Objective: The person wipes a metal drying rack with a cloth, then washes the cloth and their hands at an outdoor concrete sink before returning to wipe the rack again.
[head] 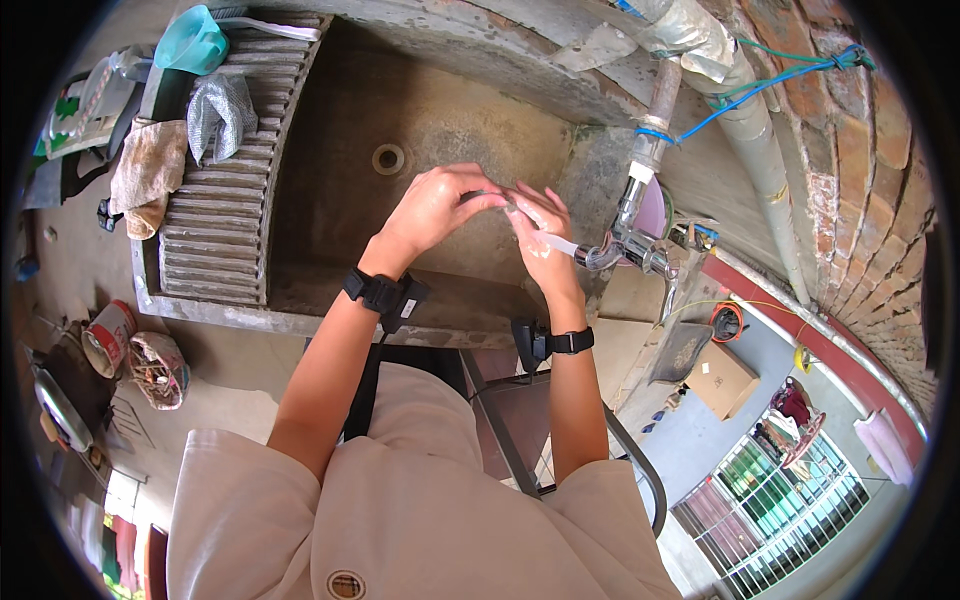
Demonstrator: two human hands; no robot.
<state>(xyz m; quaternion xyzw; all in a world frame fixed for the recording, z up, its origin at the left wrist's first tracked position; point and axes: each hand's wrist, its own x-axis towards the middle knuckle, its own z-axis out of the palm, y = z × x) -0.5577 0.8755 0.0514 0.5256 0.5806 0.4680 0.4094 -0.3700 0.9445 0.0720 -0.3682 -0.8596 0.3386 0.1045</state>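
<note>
Both hands are wet and meet at the fingertips above a deep concrete sink [442, 97]. My left hand [442, 202] bends its thumb and fingers towards the fingertips of the other hand. Water [556, 244] runs from a chrome faucet [600, 255] onto my right hand [541, 232], whose fingers are slightly spread. Something small and dark shows where the fingertips meet, but it is too small to name. Each wrist wears a black strap with a small device, the left one [382, 292] and the right one [547, 343].
A ribbed concrete washboard [217, 255] adjoins the sink's left side. On it lie a turquoise plastic scoop [191, 41], a brush [270, 28], crumpled silvery wrap [219, 116] and a cloth [150, 169]. Right of the sink runs a pipe [765, 165] beside a brick wall [870, 187].
</note>
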